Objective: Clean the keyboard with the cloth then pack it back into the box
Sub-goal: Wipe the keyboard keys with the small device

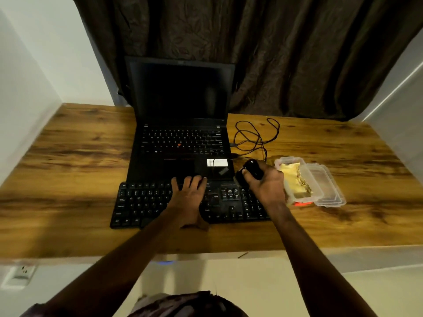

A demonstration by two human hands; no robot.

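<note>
A black external keyboard [142, 203] lies on the wooden desk [68, 156] in front of an open laptop. My left hand [186, 197] rests flat on its middle keys, fingers spread and straight. Above the keyboard's right end, my right hand [266, 181] grips a black mouse [251, 169]. Just right of that hand stands a clear plastic box [320, 191] with a yellow cloth [295, 181] inside it.
The open black laptop [183, 133] has a dark screen and stands behind the keyboard. A black cable [256, 136] coils on the desk right of the laptop. A brown curtain [274, 53] hangs at the back. The desk's front edge is near me.
</note>
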